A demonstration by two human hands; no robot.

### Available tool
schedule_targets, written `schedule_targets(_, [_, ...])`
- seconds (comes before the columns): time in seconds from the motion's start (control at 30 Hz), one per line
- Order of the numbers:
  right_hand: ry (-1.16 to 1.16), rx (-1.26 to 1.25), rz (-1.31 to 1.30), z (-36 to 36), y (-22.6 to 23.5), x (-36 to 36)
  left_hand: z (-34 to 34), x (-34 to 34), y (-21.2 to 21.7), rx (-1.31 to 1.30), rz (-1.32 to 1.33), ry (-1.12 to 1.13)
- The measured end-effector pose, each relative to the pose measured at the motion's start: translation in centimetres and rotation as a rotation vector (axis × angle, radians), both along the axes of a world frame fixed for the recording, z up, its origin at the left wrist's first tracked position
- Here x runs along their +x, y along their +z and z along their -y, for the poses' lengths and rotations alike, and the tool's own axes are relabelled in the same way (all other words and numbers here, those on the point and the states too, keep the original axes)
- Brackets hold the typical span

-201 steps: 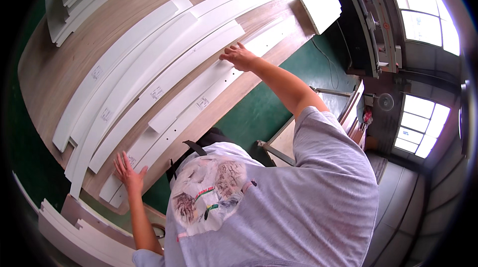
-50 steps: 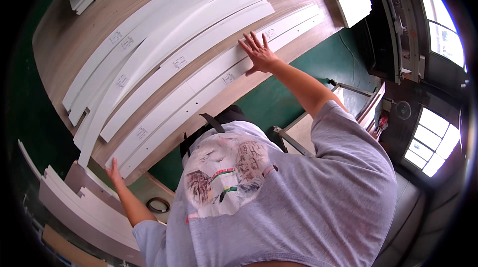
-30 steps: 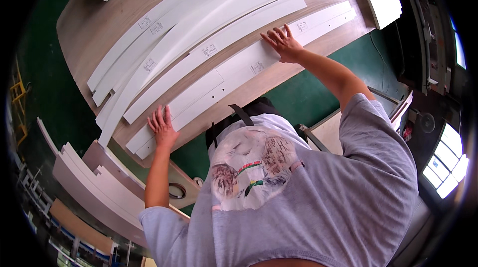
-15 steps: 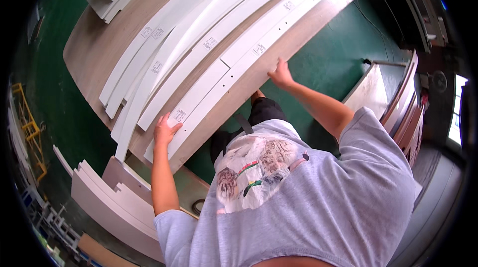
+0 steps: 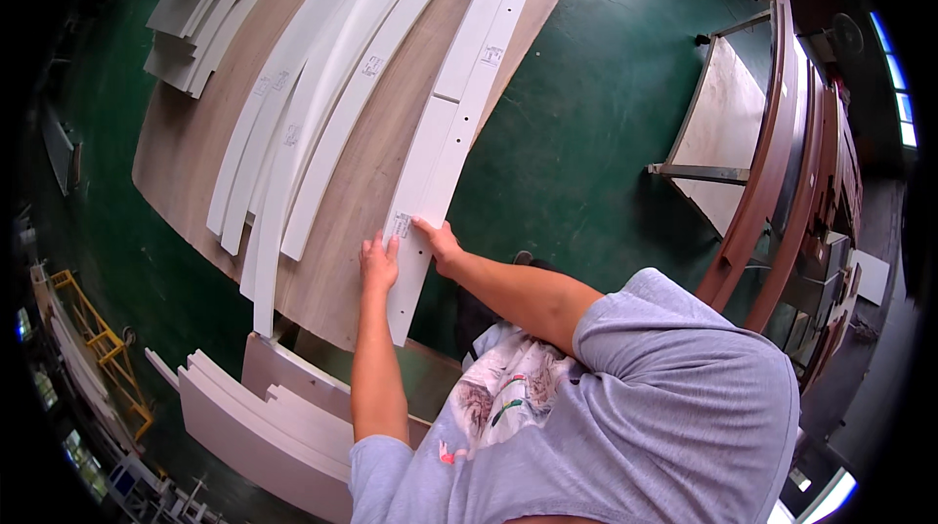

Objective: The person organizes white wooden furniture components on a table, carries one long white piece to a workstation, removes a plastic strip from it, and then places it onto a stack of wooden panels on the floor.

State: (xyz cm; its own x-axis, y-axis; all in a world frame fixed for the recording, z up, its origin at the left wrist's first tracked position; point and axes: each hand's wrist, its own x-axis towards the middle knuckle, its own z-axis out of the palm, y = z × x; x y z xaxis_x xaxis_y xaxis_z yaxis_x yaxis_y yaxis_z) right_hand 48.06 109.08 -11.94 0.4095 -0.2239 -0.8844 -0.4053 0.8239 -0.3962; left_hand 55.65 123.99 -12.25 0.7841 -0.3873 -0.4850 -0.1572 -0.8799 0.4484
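A pair of long white boards [image 5: 430, 158], lying close side by side with small dark holes and printed labels, runs along the right edge of the wood-grain table [image 5: 337, 275]. My left hand [image 5: 379, 262] grips the left edge near the close end, thumb on top beside a label. From the other side my right hand [image 5: 446, 245] clasps the right edge, its thumb across the top face; the fingers underneath are hidden. To the left lie several more long white boards [image 5: 339, 138], some curved and overlapping.
White panels are stacked at the table's far left [image 5: 210, 16]. Below its near end stand pale curved panels [image 5: 249, 426]. A rack with reddish-brown boards [image 5: 757, 202] stands at right on the green floor [image 5: 586, 124]. A yellow metal frame [image 5: 103, 343] is at far left.
My right hand has left the table's edge and taken hold of the boards' right edge. The boards' near end has shifted right toward the table edge. My view has turned.
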Motion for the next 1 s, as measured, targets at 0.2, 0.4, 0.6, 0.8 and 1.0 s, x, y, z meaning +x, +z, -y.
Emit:
schedule_targets(0.2, [-0.069,-0.104,0.091,4.4,-0.6,-8.1,1.0,-7.3,-0.6,-0.289,-0.216,-0.042])
schedule_targets(0.4, [-0.033,-0.153,0.285,12.3,-2.7,-19.7,9.3,-19.2,-1.5,-0.569,-0.755,0.264])
schedule_targets(0.6, [-0.099,0.226,0.343,21.8,-1.4,-30.7,17.7,-29.2,-2.5,-0.568,-0.970,0.345])
schedule_targets(0.8, [-0.017,0.066,0.351,29.4,-3.9,-35.2,26.5,-33.0,-2.1,-0.360,-1.217,0.126])
schedule_targets(1.0, [0.119,0.074,0.317,33.1,-1.8,-34.7,29.8,-31.4,-1.6,-0.102,-1.431,-0.139])
